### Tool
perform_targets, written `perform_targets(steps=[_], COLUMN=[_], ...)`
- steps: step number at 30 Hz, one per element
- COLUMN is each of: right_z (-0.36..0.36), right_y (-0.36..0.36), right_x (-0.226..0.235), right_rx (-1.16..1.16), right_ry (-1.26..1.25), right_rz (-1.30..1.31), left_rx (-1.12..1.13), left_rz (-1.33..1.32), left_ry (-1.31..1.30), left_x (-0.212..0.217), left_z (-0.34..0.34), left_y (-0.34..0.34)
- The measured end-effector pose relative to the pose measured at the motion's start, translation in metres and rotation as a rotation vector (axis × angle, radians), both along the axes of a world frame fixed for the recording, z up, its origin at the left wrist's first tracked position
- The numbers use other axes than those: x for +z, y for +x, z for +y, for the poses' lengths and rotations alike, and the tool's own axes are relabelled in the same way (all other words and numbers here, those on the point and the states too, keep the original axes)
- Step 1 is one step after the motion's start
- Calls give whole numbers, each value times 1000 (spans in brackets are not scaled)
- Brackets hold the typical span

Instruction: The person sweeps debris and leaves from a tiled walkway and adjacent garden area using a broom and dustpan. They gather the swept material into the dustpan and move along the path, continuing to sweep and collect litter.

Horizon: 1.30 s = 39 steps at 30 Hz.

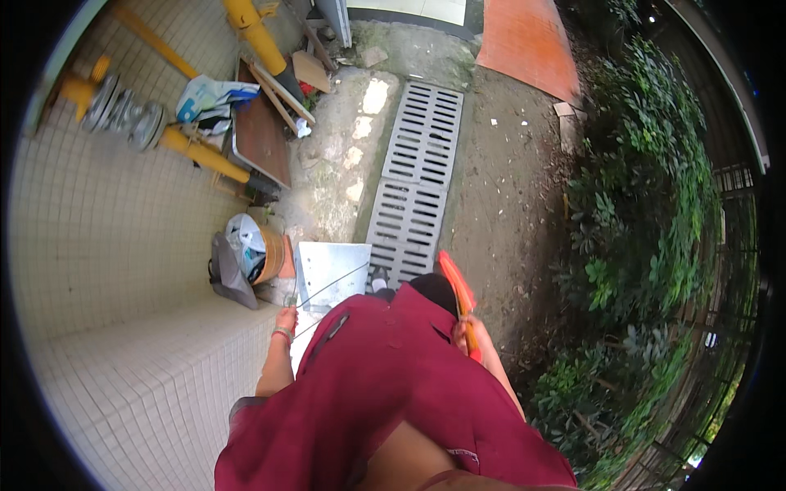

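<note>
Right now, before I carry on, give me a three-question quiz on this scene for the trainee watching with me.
1. True or false: the right hand holds an orange tool.
2. What does the left hand grip? A) a yellow pipe B) a thin wire C) a wooden plank
3. Fill in: the wire crosses over a grey metal ____ lying on the ground beside the drain grate.

Key: 1 true. 2 B; the yellow pipe and the plank lie far off by the tiled wall. 3 sheet.
</note>
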State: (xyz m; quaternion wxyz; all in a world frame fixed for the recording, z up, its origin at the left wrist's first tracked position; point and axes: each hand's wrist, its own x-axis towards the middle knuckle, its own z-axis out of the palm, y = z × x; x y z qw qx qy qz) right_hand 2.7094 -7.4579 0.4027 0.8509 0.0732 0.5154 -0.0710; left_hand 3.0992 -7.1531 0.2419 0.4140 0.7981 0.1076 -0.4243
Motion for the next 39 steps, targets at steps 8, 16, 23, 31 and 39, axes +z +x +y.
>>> perform_targets(steps=[8,16,23,31,39], right_z=[-213,-384,-460,-482,-530], right_y=[71,220,451,620,573], right_x=[0,-67,-98,-118,22], right_rx=[981,1880,2118,2238,2255], right_ry=[-377,-1241,-1715,-1357,-724], right_rz=[98,335,364,215,268], left_rx=[117,407,728,823,816], left_rz=[-61,-48,6,102,115], left_ry=[-27,-125,-146,-40,30], left_x=[37,13,-27,-28,-48], left_z=[-167,-267,-295,-316,-315], left_y=[61,32,27,45,76])
